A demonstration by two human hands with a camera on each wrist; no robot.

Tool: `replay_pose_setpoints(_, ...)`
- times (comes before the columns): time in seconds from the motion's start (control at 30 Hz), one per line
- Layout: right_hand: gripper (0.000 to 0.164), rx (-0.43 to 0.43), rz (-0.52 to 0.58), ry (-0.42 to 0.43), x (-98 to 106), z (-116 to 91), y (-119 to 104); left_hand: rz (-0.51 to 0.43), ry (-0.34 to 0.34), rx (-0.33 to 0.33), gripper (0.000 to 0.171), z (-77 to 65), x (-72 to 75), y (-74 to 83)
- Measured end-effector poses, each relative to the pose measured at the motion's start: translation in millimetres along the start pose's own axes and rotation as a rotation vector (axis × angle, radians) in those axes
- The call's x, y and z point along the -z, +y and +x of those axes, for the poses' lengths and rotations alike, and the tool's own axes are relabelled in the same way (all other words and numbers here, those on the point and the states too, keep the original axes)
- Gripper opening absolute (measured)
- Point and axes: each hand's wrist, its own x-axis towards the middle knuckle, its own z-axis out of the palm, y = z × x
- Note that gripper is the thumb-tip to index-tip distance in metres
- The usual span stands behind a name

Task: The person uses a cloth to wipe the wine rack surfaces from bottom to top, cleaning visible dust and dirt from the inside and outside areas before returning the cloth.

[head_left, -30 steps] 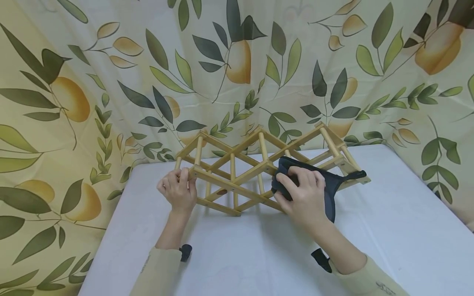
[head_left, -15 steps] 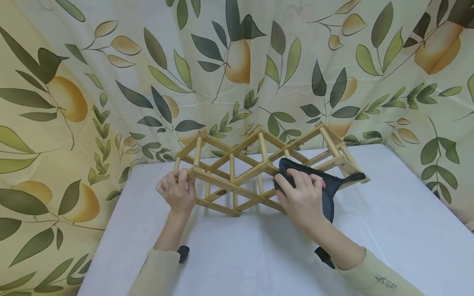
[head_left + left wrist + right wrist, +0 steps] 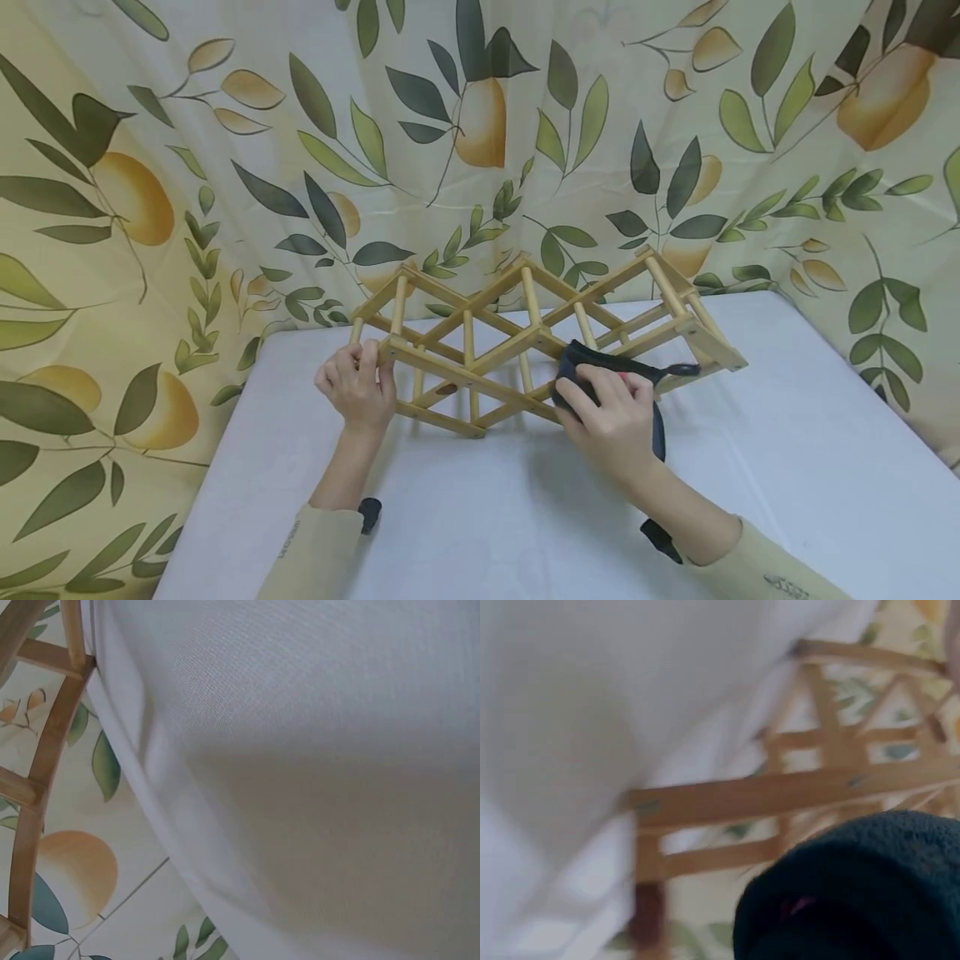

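Note:
A light wooden lattice rack (image 3: 468, 382), made of crossed slats and round rungs, stands on the white-covered table. My left hand (image 3: 360, 390) grips its near left end, with fingers curled at the end rung. My right hand (image 3: 611, 417) holds a dark navy cloth item (image 3: 633, 364) against the rack's front right part. A narrow strap-like end of it sticks out to the right, and a bit of red shows by my fingers. In the right wrist view the cloth (image 3: 900, 847) looks fuzzy, with a rounded, dark opening. The left wrist view shows rack slats (image 3: 41, 772) but no hand.
The white tablecloth (image 3: 480, 517) covers the table, whose far edge runs behind the rack. A curtain (image 3: 480, 208) printed with leaves and fruit hangs close behind and along the left side. Black straps (image 3: 660, 540) are worn at both wrists.
My right hand has drawn the navy cloth slightly down and left; its strap end has shifted left off the rack's right corner. The left hand and rack stay nearly in place.

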Motion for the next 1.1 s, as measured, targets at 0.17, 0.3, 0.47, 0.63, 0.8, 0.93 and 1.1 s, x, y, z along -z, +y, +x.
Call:
replay_pose_setpoints(0.17,0.012,0.044,-0.004,0.01,-11.1,15.6,-14.2,-0.012,-0.007,-0.001,0.037,-1.1,0.0,0.1)
replay_pose_setpoints(0.3,0.01,-0.01,-0.04,-0.01,-8.0,3.7,-7.3,-0.017,-0.007,-0.003,0.037,-2.2,-0.5,1.1)
replay_pose_setpoints(0.47,0.017,-0.091,-0.056,-0.069,4.9,-21.6,9.4,-0.022,-0.017,-0.004,0.036,-2.0,0.2,1.1)
replay_pose_setpoints(0.63,0.014,-0.062,-0.031,-0.064,3.4,-10.1,6.4,-0.042,-0.001,0.009,0.036,-1.3,1.0,-0.4)
replay_pose_setpoints(0.8,0.01,-0.011,0.031,-0.018,-6.8,23.8,-10.5,-0.061,-0.009,0.002,0.037,-1.5,1.0,-1.5)
replay_pose_setpoints(0.93,0.012,-0.023,0.04,-0.026,-8.4,31.1,-15.3,-0.065,-0.018,0.0,0.035,-2.1,0.6,-1.2)
replay_pose_setpoints(1.1,0.015,-0.087,-0.021,-0.059,-2.4,9.0,-3.2,-0.065,-0.021,0.005,0.035,-1.5,1.7,-2.1)
